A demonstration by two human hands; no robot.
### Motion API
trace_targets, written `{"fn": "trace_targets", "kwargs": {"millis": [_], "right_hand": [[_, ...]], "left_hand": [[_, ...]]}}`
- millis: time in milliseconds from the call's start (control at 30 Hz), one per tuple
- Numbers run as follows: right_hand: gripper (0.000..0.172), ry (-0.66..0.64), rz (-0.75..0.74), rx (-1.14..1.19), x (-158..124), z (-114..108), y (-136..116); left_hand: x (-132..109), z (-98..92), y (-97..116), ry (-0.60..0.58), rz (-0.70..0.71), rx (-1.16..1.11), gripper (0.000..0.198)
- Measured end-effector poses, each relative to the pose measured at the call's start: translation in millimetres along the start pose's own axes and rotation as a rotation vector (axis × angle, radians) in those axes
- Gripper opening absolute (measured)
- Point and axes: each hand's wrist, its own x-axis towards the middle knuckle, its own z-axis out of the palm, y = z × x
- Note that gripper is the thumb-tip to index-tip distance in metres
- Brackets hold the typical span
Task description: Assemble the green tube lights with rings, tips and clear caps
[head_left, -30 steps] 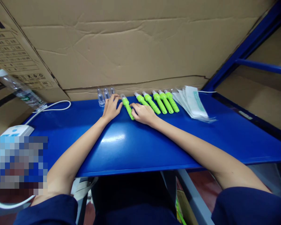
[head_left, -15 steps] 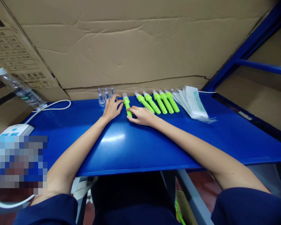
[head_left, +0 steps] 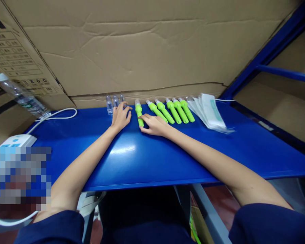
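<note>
A lime-green stick point(head_left: 138, 110) with a clear tip lies on the blue table, pointing towards the cardboard. My right hand point(head_left: 154, 124) closes its thumb and forefinger about the near end of that stick. To the left, my left hand point(head_left: 120, 118) is open, fingers apart and palm down, away from the stick. Its fingers partly cover a group of clear plastic caps point(head_left: 109, 105) standing at the back. Right of the held stick, several more lime-green sticks point(head_left: 173, 111) with clear tips lie in a slanted row.
White-and-green packets point(head_left: 210, 112) in clear film lie right of the row. A clear bottle point(head_left: 25, 100) leans at the far left, by a white cable point(head_left: 66, 109) and a power strip point(head_left: 20, 139). Cardboard point(head_left: 142, 51) walls the back; a blue frame point(head_left: 266, 54) rises at the right.
My left hand has drawn slightly left, away from the green stick's upper part. The stick has shifted a little to the right along with my right hand.
</note>
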Motion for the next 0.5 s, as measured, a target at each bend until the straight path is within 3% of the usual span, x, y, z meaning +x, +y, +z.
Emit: {"fn": "trace_targets", "kwargs": {"millis": [500], "right_hand": [[0.047, 0.016, 0.012, -0.029, -1.2, 0.6, 0.6]], "left_hand": [[0.8, -5.7, 5.4, 0.237, -0.184, -0.032, 0.033]]}}
